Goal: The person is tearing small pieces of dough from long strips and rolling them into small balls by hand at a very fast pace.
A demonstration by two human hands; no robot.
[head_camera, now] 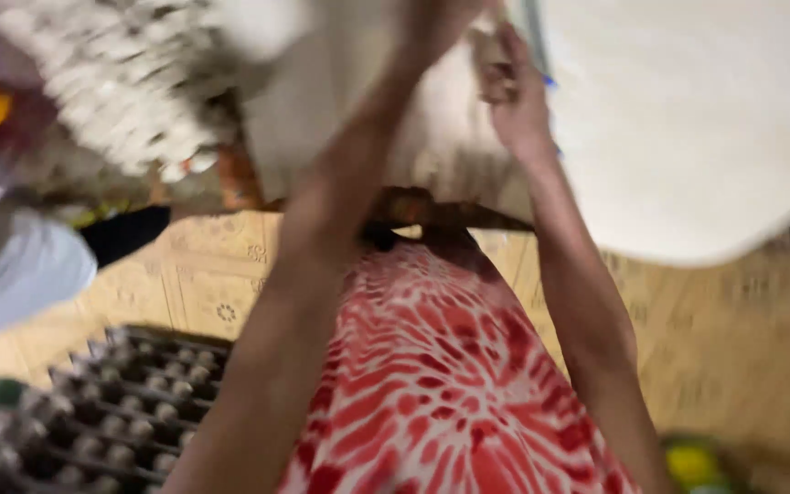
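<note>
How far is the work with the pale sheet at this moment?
Done: nothing can be judged; the picture is blurred. In hand: the right hand touches the pale off-white sheet, and the left hand, cut off at the top edge, reaches it too. Left: the grey moulded tray lies untouched on the floor.

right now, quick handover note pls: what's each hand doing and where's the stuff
Left hand: raised against the pale cloth-like bundle; grip hidden by blur.
Right hand: fingers curled on the bundle's right edge, beside the white table top.
Below: red-and-white patterned garment, grey egg tray on the patterned floor.
Done or left: cannot tell from this blurred view.
</note>
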